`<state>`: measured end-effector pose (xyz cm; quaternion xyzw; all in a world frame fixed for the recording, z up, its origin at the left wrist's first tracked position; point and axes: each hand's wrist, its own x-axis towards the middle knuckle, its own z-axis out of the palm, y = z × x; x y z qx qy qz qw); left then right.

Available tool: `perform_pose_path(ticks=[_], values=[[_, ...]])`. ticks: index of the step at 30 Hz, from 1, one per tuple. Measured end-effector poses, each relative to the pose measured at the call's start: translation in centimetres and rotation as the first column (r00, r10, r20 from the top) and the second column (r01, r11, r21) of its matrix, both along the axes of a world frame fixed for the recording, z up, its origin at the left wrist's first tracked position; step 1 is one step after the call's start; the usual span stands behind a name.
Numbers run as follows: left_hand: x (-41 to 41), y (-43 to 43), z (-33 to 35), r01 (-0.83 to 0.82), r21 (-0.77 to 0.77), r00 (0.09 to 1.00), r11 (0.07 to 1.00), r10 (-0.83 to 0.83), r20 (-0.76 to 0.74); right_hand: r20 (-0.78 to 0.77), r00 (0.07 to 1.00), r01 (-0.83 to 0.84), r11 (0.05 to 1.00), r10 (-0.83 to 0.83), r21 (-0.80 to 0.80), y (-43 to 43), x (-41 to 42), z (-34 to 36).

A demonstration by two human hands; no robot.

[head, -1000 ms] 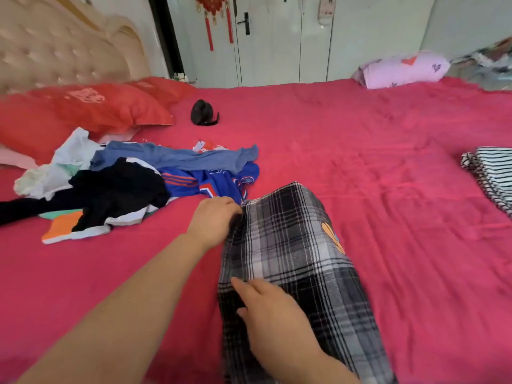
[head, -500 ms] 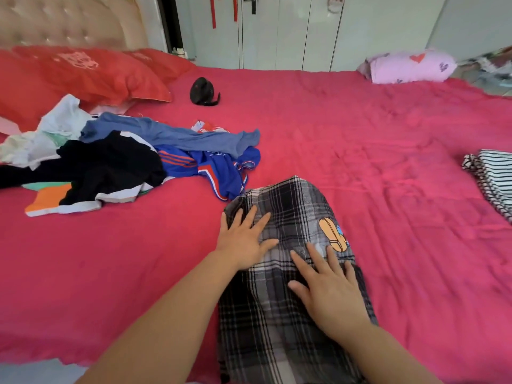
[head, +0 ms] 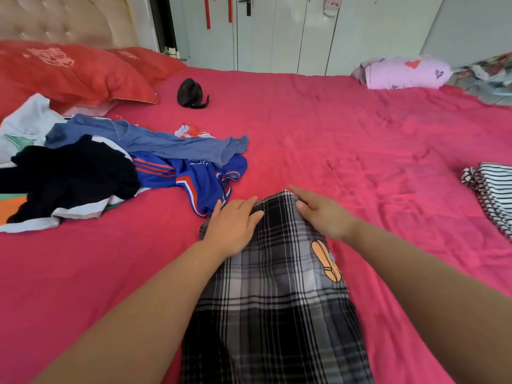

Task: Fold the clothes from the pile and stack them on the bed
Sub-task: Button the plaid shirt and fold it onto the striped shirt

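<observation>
While the unfolded pile [head: 110, 167] sprawls at the left of the frame, the left hand [head: 232, 225] lies flat, fingers straight and slightly spread, on the far left corner of the checked garment [head: 277, 300] at the lower centre of the bed [head: 360, 139]. The right hand [head: 324, 214] presses its far right corner, fingers straight and close together. The cloth looks light, soft and limp, so pinching those two far corners seems the best hold. A striped folded piece [head: 496, 195] sits at the right edge.

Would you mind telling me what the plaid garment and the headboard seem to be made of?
Plaid garment: probably thin woven cotton, matte; it drapes in soft folds. Headboard: padded leather or faux leather, by its slight sheen and button tufting; which, I cannot tell.
</observation>
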<state>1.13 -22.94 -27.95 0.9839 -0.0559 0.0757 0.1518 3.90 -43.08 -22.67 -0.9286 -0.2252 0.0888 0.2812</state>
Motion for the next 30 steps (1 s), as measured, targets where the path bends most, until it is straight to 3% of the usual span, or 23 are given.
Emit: perform_pose_path(ticks=[3, 6, 9, 12, 15, 16, 18, 20, 22, 25, 28, 30], values=[[0.8, 0.4, -1.3, -0.039, 0.154, 0.998, 0.987, 0.033, 0.046, 0.09, 0.996, -0.016, 0.992, 0.028, -0.128, 0.8, 1.3, -1.0], [1.9, 0.9, -1.7, -0.064, 0.262, 0.968, 0.963, -0.004, 0.252, 0.245, 0.963, -0.003, 0.92, 0.108, -0.393, -0.2, 3.1, -1.3], [3.7, 1.0, -1.6, -0.11, 0.375, 0.929, 0.92, -0.039, 0.369, 0.274, 0.953, 0.035, 0.857, 0.126, -0.514, -1.2, 4.3, -2.3], [3.8, 0.1, -1.7, -0.07, 0.399, 0.986, 0.914, 0.003, 0.167, 0.226, 0.973, 0.095, 0.818, 0.044, -0.568, -0.9, 4.1, -4.1], [3.3, -0.4, -1.6, -0.127, 0.403, 0.992, 0.907, 0.128, 0.024, 0.263, 0.964, 0.16, 0.857, -0.03, -0.489, -0.8, 3.6, -4.1], [3.0, -0.5, -1.1, -0.128, 0.383, 0.992, 0.915, 0.123, 0.037, 0.303, 0.952, 0.168, 0.884, -0.031, -0.436, -0.8, 3.2, -3.4], [1.6, -0.9, 0.0, -0.137, 0.293, 0.977, 0.946, 0.08, 0.197, 0.411, 0.911, 0.122, 0.942, 0.019, -0.314, -0.8, 1.9, -2.1], [-0.4, -1.3, 0.3, -0.125, 0.194, 0.962, 0.973, 0.071, 0.264, 0.428, 0.901, 0.046, 0.97, 0.064, -0.241, -0.7, -0.7, -1.1], [-2.7, -0.9, -1.0, -0.079, 0.191, 0.99, 0.978, 0.054, 0.131, 0.348, 0.931, 0.006, 0.949, 0.109, -0.314, -1.4, -3.8, -2.2], [-3.9, 0.9, -3.1, -0.107, 0.152, 0.967, 0.982, 0.139, -0.212, 0.161, 0.983, -0.006, 0.885, 0.091, -0.466, -3.0, -6.5, -6.4], [-3.4, 1.3, -3.2, -0.137, 0.16, 0.937, 0.977, 0.181, -0.298, 0.104, 0.994, 0.032, 0.886, 0.018, -0.462, -3.2, -6.2, -7.7], [-3.9, 0.8, -2.0, -0.129, 0.21, 0.95, 0.969, 0.181, -0.255, 0.082, 0.996, 0.012, 0.862, 0.034, -0.507, -3.0, -6.1, -6.1]])
